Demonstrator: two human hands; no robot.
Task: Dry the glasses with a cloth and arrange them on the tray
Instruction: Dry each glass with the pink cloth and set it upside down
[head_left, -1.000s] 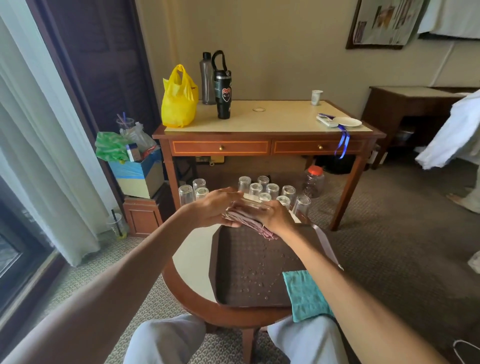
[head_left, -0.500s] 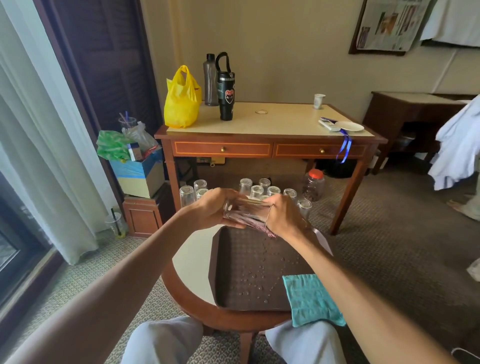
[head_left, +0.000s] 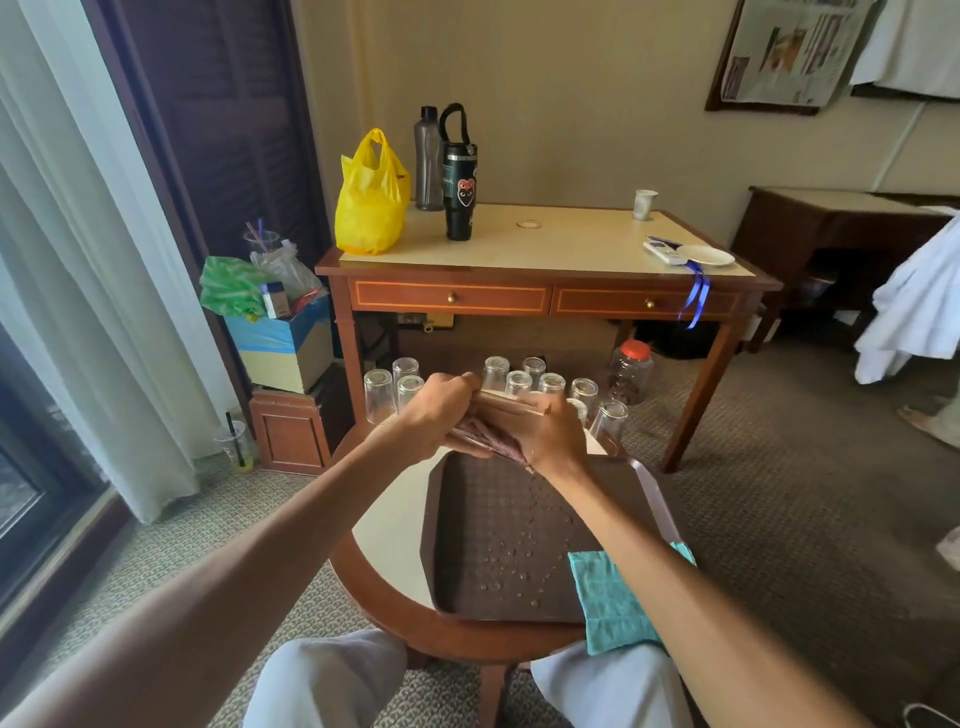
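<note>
Both hands meet above the far end of the brown tray, which is dotted with water drops. My left hand grips a clear glass held on its side. My right hand holds a pinkish striped cloth wrapped against that glass. Most of the glass is hidden by fingers and cloth. Several upturned glasses stand on the round table just beyond the hands, a group of three at the left and the rest at the right.
A folded teal cloth lies over the tray's near right corner. Beyond stands a desk with a yellow bag and bottles. A red-lidded jar sits on the carpet. Boxes and a curtain are at the left.
My hands have stayed together over the tray's far end, shifting slightly around the glass and cloth. Nothing has been set down.
</note>
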